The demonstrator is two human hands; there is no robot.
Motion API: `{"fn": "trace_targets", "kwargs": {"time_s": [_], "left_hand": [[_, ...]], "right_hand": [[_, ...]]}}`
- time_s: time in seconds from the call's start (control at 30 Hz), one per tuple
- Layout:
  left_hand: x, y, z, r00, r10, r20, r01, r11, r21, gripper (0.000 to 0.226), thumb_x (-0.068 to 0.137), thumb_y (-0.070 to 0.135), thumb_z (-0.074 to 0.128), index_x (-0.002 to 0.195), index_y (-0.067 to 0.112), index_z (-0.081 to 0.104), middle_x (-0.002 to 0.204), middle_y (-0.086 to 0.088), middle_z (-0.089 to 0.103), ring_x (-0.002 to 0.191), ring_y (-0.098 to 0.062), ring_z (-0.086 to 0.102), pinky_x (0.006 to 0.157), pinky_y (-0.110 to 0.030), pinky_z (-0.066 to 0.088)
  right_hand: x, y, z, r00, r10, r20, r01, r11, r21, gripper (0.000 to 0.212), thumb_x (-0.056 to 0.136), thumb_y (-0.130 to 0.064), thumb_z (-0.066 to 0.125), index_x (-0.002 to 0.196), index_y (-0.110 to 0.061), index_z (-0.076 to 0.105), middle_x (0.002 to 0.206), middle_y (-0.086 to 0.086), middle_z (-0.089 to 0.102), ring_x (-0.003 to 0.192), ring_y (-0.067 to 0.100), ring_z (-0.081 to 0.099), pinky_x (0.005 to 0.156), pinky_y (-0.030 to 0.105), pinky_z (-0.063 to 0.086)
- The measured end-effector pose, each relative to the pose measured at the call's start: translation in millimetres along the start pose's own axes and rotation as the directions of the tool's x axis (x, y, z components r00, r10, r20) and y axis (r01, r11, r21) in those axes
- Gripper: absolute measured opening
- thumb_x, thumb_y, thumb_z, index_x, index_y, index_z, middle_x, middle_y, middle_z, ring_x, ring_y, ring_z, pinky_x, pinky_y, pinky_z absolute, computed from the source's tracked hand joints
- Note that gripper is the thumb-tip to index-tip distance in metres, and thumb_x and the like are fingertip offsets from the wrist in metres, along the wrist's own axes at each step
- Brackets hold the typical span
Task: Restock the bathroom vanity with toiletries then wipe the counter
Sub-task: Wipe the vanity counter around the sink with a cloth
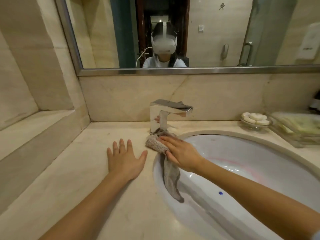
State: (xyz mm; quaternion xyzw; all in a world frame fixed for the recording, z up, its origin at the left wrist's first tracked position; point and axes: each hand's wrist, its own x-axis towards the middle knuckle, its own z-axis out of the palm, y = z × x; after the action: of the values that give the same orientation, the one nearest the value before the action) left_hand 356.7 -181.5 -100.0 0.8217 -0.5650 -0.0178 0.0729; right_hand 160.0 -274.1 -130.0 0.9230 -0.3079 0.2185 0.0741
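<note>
At a marble bathroom vanity, we see a person's right hand laid flat on a grey-brown cloth, fingers straight and pressing down rather than curled round it. The grip is released and only the palm and fingers bear on the fabric. The cloth is bunched on the counter at the foot of the chrome faucet, just at the sink's left rim, and its loose tail hangs over the rim and down the inside of the white sink. The left hand rests on the bare counter just left of the cloth, fingers spread and straight, holding nothing. We note a small blue speck on the basin's near slope and a faint pink streak across its bowl. At the far right of the counter a glass dish of round white soaps stands near the back wall, touching or just beside a clear tray whose pale contents we cannot make out. Above, the framed mirror reflects the person wearing a white headset.
</note>
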Motion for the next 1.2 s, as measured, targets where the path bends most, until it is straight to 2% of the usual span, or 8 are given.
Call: {"fn": "trace_targets", "kwargs": {"time_s": [0.2, 0.27, 0.5, 0.63, 0.7, 0.8, 1.0, 1.2], "left_hand": [[8, -2, 4, 0.999, 0.040, -0.012, -0.040, 0.999, -0.020, 0.091, 0.083, 0.076, 0.018, 0.152, 0.020, 0.004, 0.160, -0.003, -0.003, 0.148, -0.023, -0.006, 0.120, -0.044, -0.003], [11, -3, 4, 0.999, 0.053, -0.006, -0.053, 0.998, -0.029, 0.090, 0.083, 0.076, 0.018, 0.152, 0.020, 0.004, 0.160, -0.002, -0.004, 0.148, -0.022, -0.007, 0.120, -0.044, -0.004], [14, 3, 3, 0.997, 0.081, 0.014, -0.081, 0.996, -0.027, 0.085, 0.086, 0.072, 0.017, 0.152, 0.020, 0.002, 0.160, -0.002, -0.006, 0.147, -0.022, -0.009, 0.119, -0.048, -0.005], [15, 39, 6, 0.980, 0.197, 0.040, -0.196, 0.980, -0.033, 0.093, 0.083, 0.074, 0.026, 0.152, 0.017, 0.000, 0.160, -0.002, -0.006, 0.147, -0.023, -0.009, 0.118, -0.049, -0.007], [19, 65, 10, 0.976, 0.214, 0.036, -0.214, 0.977, 0.005, 0.107, 0.078, 0.075, 0.039, 0.151, 0.008, -0.002, 0.159, -0.010, -0.006, 0.147, -0.027, -0.007, 0.118, -0.048, -0.005], [25, 86, 12, 0.978, 0.208, 0.028, -0.210, 0.975, 0.079, 0.110, 0.078, 0.051, 0.059, 0.146, -0.008, -0.004, 0.155, -0.026, -0.004, 0.146, -0.037, -0.004, 0.120, -0.045, 0.000], [25, 82, 8, 0.976, 0.212, 0.053, -0.217, 0.964, 0.153, 0.095, 0.084, 0.030, 0.057, 0.145, -0.009, -0.004, 0.155, -0.027, -0.003, 0.146, -0.037, -0.002, 0.120, -0.041, 0.001], [28, 84, 11, 0.976, 0.211, 0.049, -0.216, 0.964, 0.158, 0.091, 0.086, 0.028, 0.057, 0.146, -0.007, -0.001, 0.156, -0.024, 0.000, 0.146, -0.036, 0.001, 0.121, -0.039, 0.003]], "right_hand": [[0, 29, 11, 0.991, -0.107, -0.083, 0.110, 0.994, 0.028, 0.050, 0.094, -0.030, 0.037, 0.141, -0.015, 0.039, 0.143, 0.007, 0.046, 0.135, 0.017, 0.034, 0.112, 0.022, 0.022], [-3, 37, 12, 0.991, -0.094, -0.096, 0.097, 0.995, 0.028, 0.049, 0.092, -0.029, 0.039, 0.140, -0.016, 0.040, 0.142, 0.008, 0.047, 0.130, 0.017, 0.039, 0.106, 0.022, 0.030], [-13, 70, 1, 0.961, 0.165, -0.223, -0.188, 0.978, -0.085, 0.048, 0.093, -0.035, 0.035, 0.130, -0.014, 0.056, 0.131, 0.003, 0.058, 0.118, 0.020, 0.056, 0.090, 0.030, 0.051], [38, 51, 6, 0.909, 0.401, -0.116, -0.394, 0.916, 0.075, 0.047, 0.099, -0.041, 0.026, 0.130, -0.021, 0.055, 0.135, 0.000, 0.054, 0.123, 0.018, 0.048, 0.097, 0.031, 0.042], [59, 51, 3, 0.921, 0.390, 0.019, -0.389, 0.914, 0.113, 0.045, 0.101, -0.040, 0.025, 0.130, -0.023, 0.055, 0.140, -0.002, 0.049, 0.128, 0.017, 0.044, 0.102, 0.031, 0.037], [70, 59, -4, 0.930, 0.327, 0.166, -0.352, 0.924, 0.150, 0.044, 0.102, -0.038, 0.026, 0.134, -0.023, 0.051, 0.143, -0.001, 0.046, 0.127, 0.018, 0.044, 0.101, 0.031, 0.038], [63, 79, -10, 0.926, 0.329, 0.187, -0.342, 0.939, 0.037, 0.047, 0.101, -0.041, 0.024, 0.138, -0.023, 0.046, 0.146, -0.002, 0.043, 0.127, 0.020, 0.046, 0.098, 0.033, 0.040], [-8, 133, -45, 0.853, 0.506, 0.127, -0.487, 0.860, -0.154, 0.048, 0.101, -0.038, 0.026, 0.141, -0.020, 0.042, 0.146, -0.003, 0.043, 0.130, 0.020, 0.044, 0.098, 0.036, 0.043]]}}
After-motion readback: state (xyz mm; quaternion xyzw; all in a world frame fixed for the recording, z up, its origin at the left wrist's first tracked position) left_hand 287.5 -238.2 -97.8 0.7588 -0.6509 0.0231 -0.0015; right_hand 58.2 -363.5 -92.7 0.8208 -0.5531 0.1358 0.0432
